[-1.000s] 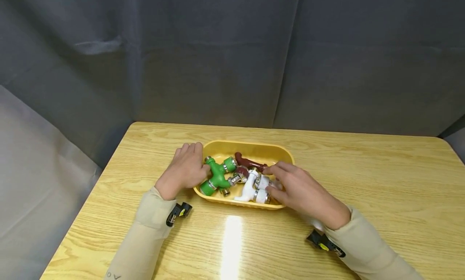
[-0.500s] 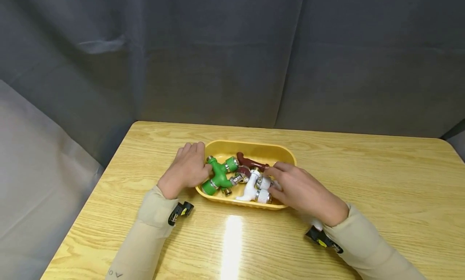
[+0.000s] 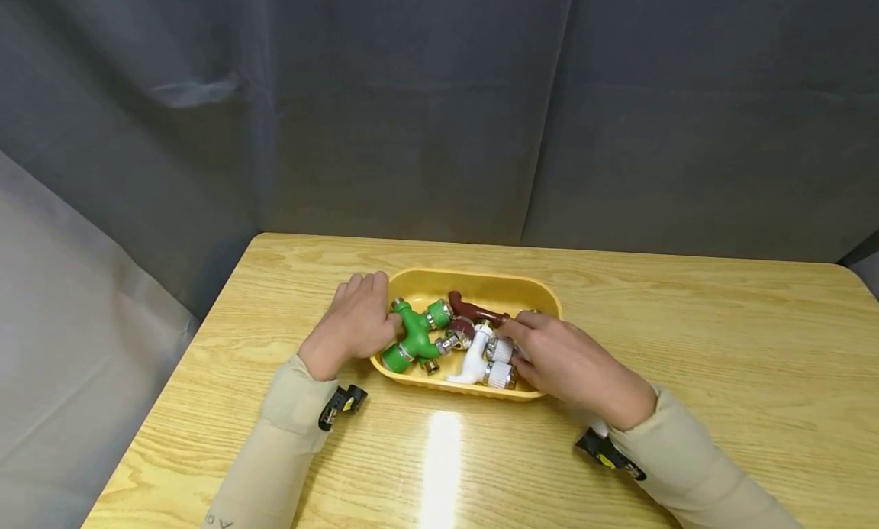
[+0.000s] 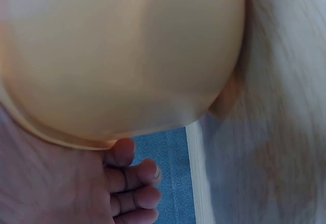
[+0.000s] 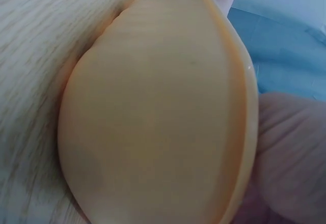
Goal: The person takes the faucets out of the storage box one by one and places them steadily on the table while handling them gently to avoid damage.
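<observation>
Reach: your right hand (image 3: 577, 361) edged left over the right end of the yellow tray (image 3: 481, 273) | Grip: the gap between its fingers (image 3: 513, 331) and thumb (image 3: 525, 369), beside the white knobs (image 3: 500, 375), narrowed | Head view: it swung slightly, leaving the tray farther right

Long beige sleeves (image 3: 271, 453). Hands (image 3: 353, 323) bare. Black wrist cameras (image 3: 335, 407), yellow patches (image 3: 607, 461). Dark lettering (image 3: 220, 522), left sleeve.

Pale yellow counter (image 3: 687, 361), wood-grained, rounded at the far corners; bright glare (image 3: 442, 468) on its near part. Beyond its far edge, upright dark cloth (image 3: 412, 132), with a slightly slanted line (image 3: 548, 113) and a shiny crease (image 3: 195, 92) at upper left. At far left, paler cloth (image 3: 62, 323) beside the counter.
</observation>
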A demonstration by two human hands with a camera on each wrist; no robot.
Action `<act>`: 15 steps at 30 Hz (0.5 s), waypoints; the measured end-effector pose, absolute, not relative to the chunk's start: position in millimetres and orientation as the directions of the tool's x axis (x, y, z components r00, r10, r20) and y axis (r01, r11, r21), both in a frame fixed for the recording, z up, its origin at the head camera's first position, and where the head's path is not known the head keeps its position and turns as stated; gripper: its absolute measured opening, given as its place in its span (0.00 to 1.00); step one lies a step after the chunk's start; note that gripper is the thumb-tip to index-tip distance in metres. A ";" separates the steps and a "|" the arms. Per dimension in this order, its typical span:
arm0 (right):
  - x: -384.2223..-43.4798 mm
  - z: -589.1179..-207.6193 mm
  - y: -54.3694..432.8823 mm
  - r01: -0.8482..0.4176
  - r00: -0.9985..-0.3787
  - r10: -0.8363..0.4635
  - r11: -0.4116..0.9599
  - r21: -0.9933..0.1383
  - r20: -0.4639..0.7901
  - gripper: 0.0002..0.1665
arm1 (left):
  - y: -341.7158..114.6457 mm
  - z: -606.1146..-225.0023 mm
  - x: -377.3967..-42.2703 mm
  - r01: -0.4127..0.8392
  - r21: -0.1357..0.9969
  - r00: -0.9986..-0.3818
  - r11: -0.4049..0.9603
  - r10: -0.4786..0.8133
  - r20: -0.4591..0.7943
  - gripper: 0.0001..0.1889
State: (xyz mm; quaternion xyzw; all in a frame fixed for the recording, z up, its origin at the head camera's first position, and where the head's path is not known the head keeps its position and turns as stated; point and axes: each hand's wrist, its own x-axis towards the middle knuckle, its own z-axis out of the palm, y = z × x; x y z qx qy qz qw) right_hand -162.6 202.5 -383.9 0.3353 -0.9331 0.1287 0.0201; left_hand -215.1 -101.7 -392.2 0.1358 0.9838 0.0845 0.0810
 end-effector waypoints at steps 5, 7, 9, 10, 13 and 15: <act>-162.3 -384.7 201.2 -0.627 -0.778 -0.617 0.747 -0.221 0.123 0.19 | -101.4 -392.4 -214.1 0.250 0.186 -0.951 0.950 0.277 -0.139 0.16; -162.0 -384.9 200.9 -0.624 -0.780 -0.614 0.749 -0.221 0.121 0.19 | -101.5 -392.7 -213.9 0.250 0.185 -0.951 0.950 0.277 -0.139 0.15; -161.8 -384.3 200.5 -0.624 -0.780 -0.613 0.749 -0.221 0.123 0.18 | -101.6 -392.9 -214.0 0.252 0.185 -0.950 0.950 0.278 -0.138 0.15; -161.8 -384.0 200.3 -0.624 -0.780 -0.613 0.750 -0.220 0.124 0.18 | -101.6 -393.0 -214.0 0.252 0.184 -0.951 0.950 0.278 -0.137 0.15; -162.1 -383.1 199.5 -0.625 -0.780 -0.613 0.750 -0.217 0.128 0.18 | -101.5 -392.7 -213.9 0.252 0.182 -0.951 0.950 0.279 -0.136 0.15; -162.4 -383.1 198.9 -0.627 -0.778 -0.613 0.749 -0.214 0.133 0.18 | -101.4 -392.5 -213.9 0.252 0.185 -0.951 0.950 0.278 -0.135 0.15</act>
